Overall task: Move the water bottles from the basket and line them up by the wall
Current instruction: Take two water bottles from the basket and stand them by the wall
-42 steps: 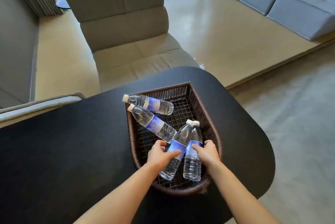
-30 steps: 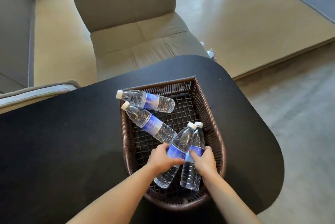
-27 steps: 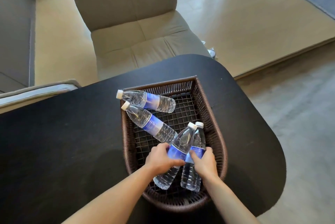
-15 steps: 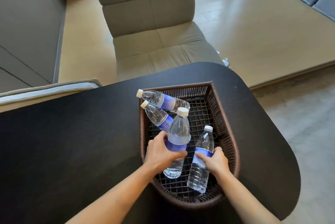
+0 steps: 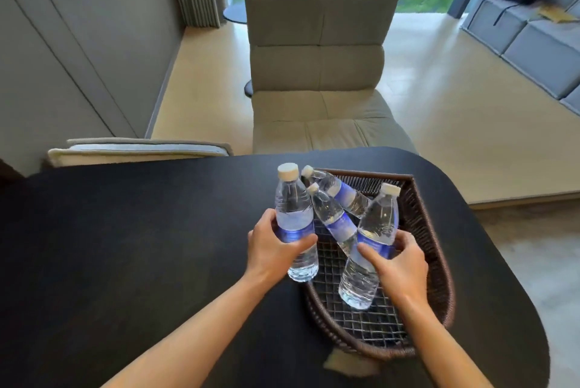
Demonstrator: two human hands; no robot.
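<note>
1. Four water bottles: two held, two lying in the basket (image 5: 436,249).
2. All are clear, with white caps and blue labels.
3. The left hand (image 5: 273,249) is wrapped around the left bottle (image 5: 293,215), upright over the basket's left rim.
4. The right hand (image 5: 398,265) is wrapped around the right bottle (image 5: 373,230), tilted above the basket's middle.
5. The lying bottles (image 5: 332,215) cross at the basket's far left corner.
6. The black table (image 5: 125,246) is bare left of the basket, up to the wall-side edge.

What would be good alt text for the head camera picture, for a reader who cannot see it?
Two bare hands each lift a water bottle out of a wicker basket on a black table: the left hand holds one bottle, the right hand another. Two more bottles lie in the basket; a beige chair stands behind.
</note>
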